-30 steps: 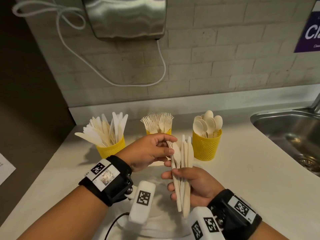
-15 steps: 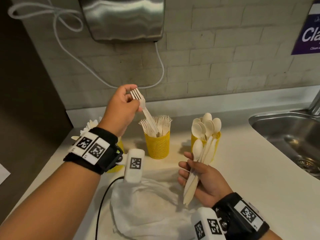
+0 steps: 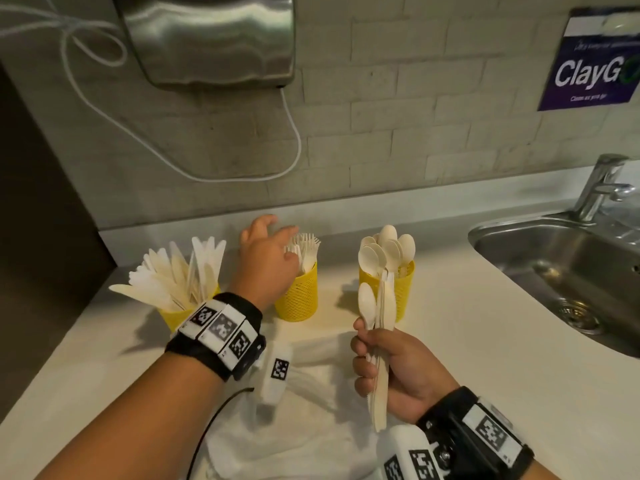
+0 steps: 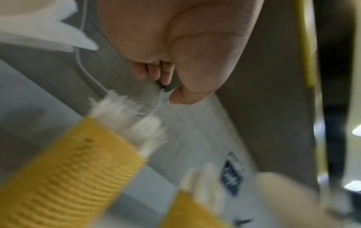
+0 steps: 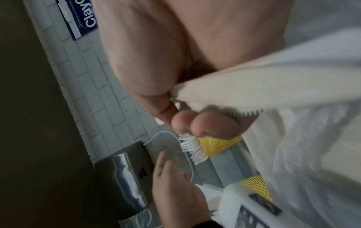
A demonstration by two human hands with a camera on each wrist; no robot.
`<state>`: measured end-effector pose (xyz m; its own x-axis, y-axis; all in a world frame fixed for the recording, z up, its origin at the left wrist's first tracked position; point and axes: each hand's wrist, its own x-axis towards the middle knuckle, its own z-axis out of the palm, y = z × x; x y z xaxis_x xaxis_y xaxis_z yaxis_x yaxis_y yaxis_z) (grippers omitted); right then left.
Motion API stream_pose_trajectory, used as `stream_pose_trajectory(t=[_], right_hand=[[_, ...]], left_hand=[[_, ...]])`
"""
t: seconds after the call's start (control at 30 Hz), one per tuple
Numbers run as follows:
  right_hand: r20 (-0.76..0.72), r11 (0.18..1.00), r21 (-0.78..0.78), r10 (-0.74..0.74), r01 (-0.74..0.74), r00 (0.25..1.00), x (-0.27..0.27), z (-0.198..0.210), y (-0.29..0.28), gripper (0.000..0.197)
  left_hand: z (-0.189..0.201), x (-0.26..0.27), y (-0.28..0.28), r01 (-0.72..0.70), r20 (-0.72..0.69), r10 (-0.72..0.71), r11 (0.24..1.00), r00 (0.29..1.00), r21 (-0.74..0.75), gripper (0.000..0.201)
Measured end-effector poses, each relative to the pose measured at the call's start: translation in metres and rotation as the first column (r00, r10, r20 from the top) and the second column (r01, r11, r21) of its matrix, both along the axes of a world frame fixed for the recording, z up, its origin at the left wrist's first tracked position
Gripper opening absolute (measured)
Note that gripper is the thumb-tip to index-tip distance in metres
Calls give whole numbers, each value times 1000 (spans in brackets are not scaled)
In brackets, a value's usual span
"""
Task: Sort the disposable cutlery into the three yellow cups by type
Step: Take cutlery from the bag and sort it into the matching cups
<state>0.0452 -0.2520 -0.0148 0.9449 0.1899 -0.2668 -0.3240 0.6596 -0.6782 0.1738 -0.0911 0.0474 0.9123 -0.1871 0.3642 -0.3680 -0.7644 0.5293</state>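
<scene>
Left hand (image 3: 268, 258) now down, partly masking blurred forks (image 3: 306, 249).

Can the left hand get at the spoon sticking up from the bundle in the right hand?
Probably yes. The left hand is open and empty by the fork cup, and the spoon stands clear above the right hand with nothing between them.

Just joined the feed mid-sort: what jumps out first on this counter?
Three yellow cups stand in a row: knives on the left, forks in the middle, spoons on the right. The left hand hangs open beside the fork cup, while the right hand grips a bundle of cutlery nearer the camera, in front of the spoon cup.
</scene>
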Motion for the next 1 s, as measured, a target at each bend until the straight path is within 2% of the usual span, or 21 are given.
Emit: stream_pose_trajectory(t=[0.03, 0.07, 0.13, 0.17, 0.2, 0.27, 0.33, 0.43, 0.5, 0.57, 0.6, 0.7, 0.77, 0.87, 0.93, 1.0], right_hand=[[2, 1000, 15, 22, -22, 1000, -1, 0, 1, 11], [4, 998, 31, 52, -52, 999, -2, 1, 3, 14], [24, 989, 65, 132, -133, 991, -2, 2, 8, 16], [45, 979, 81, 182, -185, 982, -2, 1, 10, 21], [69, 967, 90, 231, -237, 970, -1, -1, 12, 31], [95, 952, 94, 284, -293, 954, 0, -3, 16, 50], [97, 955, 96, 273, -282, 957, -1, -4, 16, 61], [69, 988, 79, 130, -135, 989, -3, -5, 10, 75], [39, 995, 96, -20, 16, 999, -4, -7, -2, 69], [19, 981, 146, -131, 127, 991, -5, -7, -16, 58], [22, 973, 180, -149, 143, 989, -6, -6, -22, 62], [39, 971, 211, -121, 110, 992, -15, -2, -33, 68], [33, 977, 203, -79, 71, 996, -21, -2, -38, 60], [11, 977, 203, -68, 64, 998, -28, -4, -45, 39], [-19, 981, 140, -132, 133, 991, -30, -4, -48, 29], [6, 982, 82, -173, 172, 985, -31, -2, -50, 33]], left_hand=[[2, -9, -2, 98, -33, -101, 991, 994, -92, 51], [3, -21, -4, 246, -115, -270, 950, 956, -190, 54], [1, -44, -9, 496, -278, -586, 802, 761, -332, 56], [-1, -52, -10, 558, -287, -650, 755, 703, -343, 51], [-2, -54, -9, 583, -264, -664, 744, 700, -326, 45], [-1, -53, -5, 567, -205, -634, 765, 746, -305, 37], [4, -48, -1, 499, -193, -591, 783, 783, -372, 36], [22, -37, 0, 333, -65, -453, 738, 889, -587, 33], [38, -28, -8, 287, 97, -295, 714, 950, -639, 32], [47, -19, -23, 298, 219, -206, 737, 954, -606, 29], [48, -15, -34, 314, 267, -189, 756, 945, -574, 26], [39, -8, -72, 339, 330, -217, 862, 919, -377, 8], [26, 0, -93, 314, 295, -242, 922, 924, -226, 6], [4, 7, -110, 281, 181, -267, 958, 946, -51, 8], [-9, 7, -114, 265, 82, -278, 954, 957, 140, 14], [-14, 5, -111, 257, 23, -272, 931, 962, 260, 24]])
